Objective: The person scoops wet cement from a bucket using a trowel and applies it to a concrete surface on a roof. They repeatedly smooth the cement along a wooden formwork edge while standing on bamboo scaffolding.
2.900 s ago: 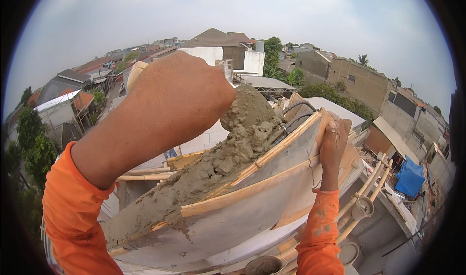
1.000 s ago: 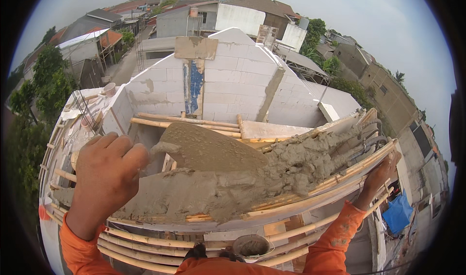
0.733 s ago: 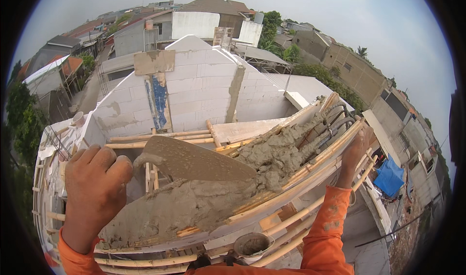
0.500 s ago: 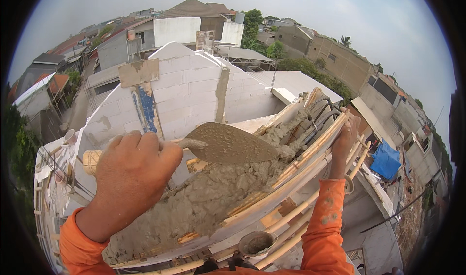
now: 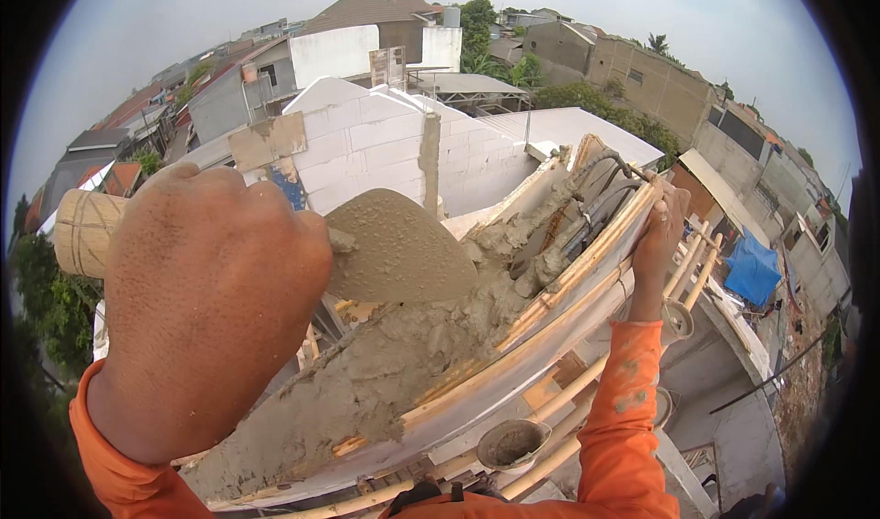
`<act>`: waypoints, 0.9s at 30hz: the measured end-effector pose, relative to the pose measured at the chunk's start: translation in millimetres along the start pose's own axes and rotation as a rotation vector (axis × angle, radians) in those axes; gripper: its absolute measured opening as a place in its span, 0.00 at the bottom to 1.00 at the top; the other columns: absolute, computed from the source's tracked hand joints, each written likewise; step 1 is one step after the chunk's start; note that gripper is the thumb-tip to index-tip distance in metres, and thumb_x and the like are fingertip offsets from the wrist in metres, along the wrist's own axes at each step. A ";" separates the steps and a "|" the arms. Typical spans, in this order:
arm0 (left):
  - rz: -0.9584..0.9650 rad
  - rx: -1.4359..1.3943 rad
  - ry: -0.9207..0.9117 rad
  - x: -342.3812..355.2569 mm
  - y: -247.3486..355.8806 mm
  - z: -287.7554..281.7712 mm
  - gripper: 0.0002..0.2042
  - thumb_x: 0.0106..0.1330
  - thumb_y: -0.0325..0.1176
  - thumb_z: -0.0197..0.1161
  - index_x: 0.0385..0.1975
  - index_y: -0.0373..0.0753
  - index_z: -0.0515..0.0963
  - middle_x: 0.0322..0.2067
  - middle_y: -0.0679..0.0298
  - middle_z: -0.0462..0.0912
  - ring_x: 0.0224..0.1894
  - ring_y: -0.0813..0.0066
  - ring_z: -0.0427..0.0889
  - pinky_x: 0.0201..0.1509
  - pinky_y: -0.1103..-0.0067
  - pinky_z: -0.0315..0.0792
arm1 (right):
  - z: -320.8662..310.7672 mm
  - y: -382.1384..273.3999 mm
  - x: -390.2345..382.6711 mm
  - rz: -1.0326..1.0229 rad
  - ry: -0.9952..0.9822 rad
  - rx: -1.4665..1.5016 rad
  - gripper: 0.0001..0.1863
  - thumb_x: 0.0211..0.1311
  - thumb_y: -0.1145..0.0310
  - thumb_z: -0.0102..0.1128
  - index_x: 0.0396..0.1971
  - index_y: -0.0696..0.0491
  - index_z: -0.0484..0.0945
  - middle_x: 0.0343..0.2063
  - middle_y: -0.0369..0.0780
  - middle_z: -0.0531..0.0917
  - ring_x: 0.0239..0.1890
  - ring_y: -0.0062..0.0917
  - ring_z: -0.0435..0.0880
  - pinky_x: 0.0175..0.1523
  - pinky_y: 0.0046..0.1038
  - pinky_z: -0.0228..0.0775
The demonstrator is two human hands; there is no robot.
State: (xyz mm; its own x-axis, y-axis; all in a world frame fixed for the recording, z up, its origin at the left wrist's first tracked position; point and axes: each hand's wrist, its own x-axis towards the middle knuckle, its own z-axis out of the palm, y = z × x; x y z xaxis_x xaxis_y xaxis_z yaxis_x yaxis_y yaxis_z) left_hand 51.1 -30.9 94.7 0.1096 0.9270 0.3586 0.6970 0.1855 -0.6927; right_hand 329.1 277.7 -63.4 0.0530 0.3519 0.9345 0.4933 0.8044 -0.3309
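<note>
My left hand [image 5: 206, 299] is closed round the wooden handle [image 5: 92, 235] of a trowel [image 5: 399, 249], whose wide blade is coated in speckled grey mortar and held over a long form of wet, lumpy concrete [image 5: 357, 382]. Bent steel bars [image 5: 600, 207] stick out of the mix at the form's far end. There my right hand [image 5: 660, 230] grips the outer edge of the wood-and-board formwork [image 5: 568, 295], fingers wrapped over it. Both forearms show orange sleeves, the right one spattered with mortar.
Bamboo poles [image 5: 697, 267] run below the formwork, with a bucket [image 5: 513, 446] of mortar near me and another [image 5: 676, 322] beyond. A white block wall [image 5: 348, 148] stands ahead. Lower ground with a blue tarp [image 5: 752, 272] lies at the right; roofs spread behind.
Since half a second ago my left hand with the trowel has risen closer to the camera, and the blade sits higher and more tilted. My right hand still grips the formwork edge.
</note>
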 end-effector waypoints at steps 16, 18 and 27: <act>0.165 0.213 -0.096 14.7 9.4 -36.1 0.05 0.51 0.31 0.68 0.16 0.47 0.82 0.18 0.68 0.80 0.29 0.76 0.80 0.39 0.79 0.70 | -4.4 -2.1 0.5 -0.016 0.027 0.083 0.19 0.64 0.62 0.47 0.47 0.60 0.77 0.36 0.42 0.71 0.44 0.32 0.69 0.56 0.30 0.58; 0.129 0.205 -0.126 13.9 8.0 -38.3 0.05 0.50 0.32 0.68 0.15 0.47 0.83 0.18 0.68 0.81 0.29 0.76 0.81 0.38 0.78 0.71 | -3.4 -5.3 0.7 -0.006 0.047 0.100 0.19 0.65 0.62 0.47 0.47 0.60 0.77 0.36 0.42 0.71 0.44 0.32 0.69 0.56 0.30 0.58; 0.050 0.183 0.061 26.0 1.3 -52.4 0.07 0.49 0.20 0.61 0.14 0.41 0.81 0.18 0.61 0.81 0.26 0.70 0.82 0.40 0.75 0.74 | -6.8 -0.5 -0.2 0.022 -0.025 0.142 0.17 0.63 0.69 0.47 0.48 0.63 0.75 0.41 0.43 0.72 0.49 0.33 0.69 0.61 0.30 0.55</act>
State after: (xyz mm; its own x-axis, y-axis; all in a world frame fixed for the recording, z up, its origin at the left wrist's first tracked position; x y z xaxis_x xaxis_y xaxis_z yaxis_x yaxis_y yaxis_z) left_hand 92.0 -23.7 135.8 0.1876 0.9163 0.3539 0.5498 0.2006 -0.8109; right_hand 334.7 273.9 -62.5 0.0404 0.3807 0.9238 0.3644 0.8553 -0.3684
